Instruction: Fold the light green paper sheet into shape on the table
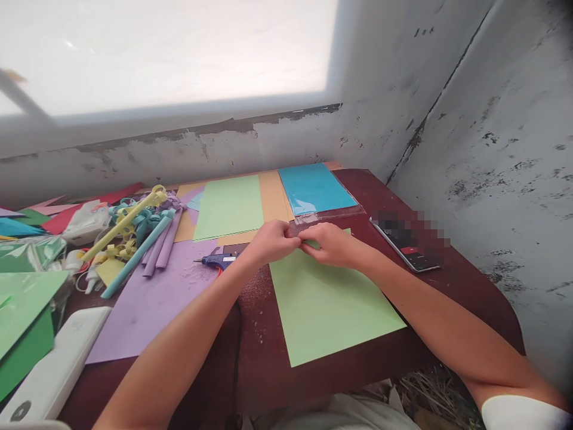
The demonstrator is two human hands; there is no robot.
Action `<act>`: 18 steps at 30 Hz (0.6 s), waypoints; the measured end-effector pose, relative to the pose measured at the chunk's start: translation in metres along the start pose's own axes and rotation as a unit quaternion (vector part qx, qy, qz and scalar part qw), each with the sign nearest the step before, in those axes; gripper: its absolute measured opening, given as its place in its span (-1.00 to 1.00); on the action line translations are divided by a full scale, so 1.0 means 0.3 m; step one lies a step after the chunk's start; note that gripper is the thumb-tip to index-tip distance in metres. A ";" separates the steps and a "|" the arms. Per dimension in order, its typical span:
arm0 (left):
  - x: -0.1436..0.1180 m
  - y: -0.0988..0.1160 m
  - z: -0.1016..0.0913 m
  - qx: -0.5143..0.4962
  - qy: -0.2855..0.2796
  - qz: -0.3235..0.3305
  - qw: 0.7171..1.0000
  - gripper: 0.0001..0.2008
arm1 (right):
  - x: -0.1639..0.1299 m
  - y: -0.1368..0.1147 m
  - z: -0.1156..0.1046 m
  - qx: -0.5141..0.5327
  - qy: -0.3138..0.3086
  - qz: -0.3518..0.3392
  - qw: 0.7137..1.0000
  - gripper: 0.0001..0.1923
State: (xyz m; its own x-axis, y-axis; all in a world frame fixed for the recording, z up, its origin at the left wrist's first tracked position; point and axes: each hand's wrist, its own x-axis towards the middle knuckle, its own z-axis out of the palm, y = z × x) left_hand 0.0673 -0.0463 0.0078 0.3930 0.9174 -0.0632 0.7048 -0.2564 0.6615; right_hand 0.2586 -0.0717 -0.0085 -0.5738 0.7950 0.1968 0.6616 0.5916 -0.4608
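A light green sheet of paper [333, 310] lies on the dark red table [262, 340] in front of me. My left hand [273, 240] is closed in a pinch at the far left corner of this sheet. Meeting it there, my right hand [329, 243] also pinches the paper, and a bit of green shows between its thumb and fingers. The fingertips of both hands touch. How the corner is bent or rolled is mostly hidden by the fingers.
Left of my hands lies a blue glue gun [219, 260] beside a purple sheet [165, 310]. Rolled paper tubes [138, 254] and curled strips are piled farther left. Behind are green sheets [230, 206] and a blue pack [317, 188]. A phone [405, 245] lies right.
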 end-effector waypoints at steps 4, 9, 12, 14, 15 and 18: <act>0.000 0.004 -0.008 0.013 0.002 -0.014 1.000 -0.80 | -0.001 0.000 -0.006 -0.003 -0.003 0.020 1.000 -0.72; 0.004 0.000 -0.022 0.031 0.000 -0.039 0.999 -0.80 | -0.002 0.002 -0.027 -0.006 -0.006 0.038 0.999 -0.75; 0.009 -0.010 -0.031 0.045 0.016 -0.047 0.998 -0.79 | -0.005 0.016 -0.043 -0.007 0.008 0.047 0.999 -0.76; 0.011 -0.014 -0.036 0.039 0.013 -0.045 0.998 -0.79 | -0.009 0.021 -0.049 -0.005 0.014 0.047 0.999 -0.77; 0.010 -0.014 -0.037 0.031 0.008 -0.041 0.999 -0.79 | -0.010 0.021 -0.050 -0.004 0.014 0.046 0.999 -0.78; 0.006 -0.012 -0.033 0.003 -0.008 -0.030 1.000 -0.79 | -0.012 0.009 -0.047 0.009 0.014 0.042 0.999 -0.79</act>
State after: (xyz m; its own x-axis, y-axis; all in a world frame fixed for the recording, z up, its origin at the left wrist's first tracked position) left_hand 0.0597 -0.0407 0.0126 0.3590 0.9264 -0.1139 0.7307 -0.2030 0.6518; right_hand 0.2693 -0.0712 0.0019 -0.5029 0.8452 0.1812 0.6977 0.5206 -0.4922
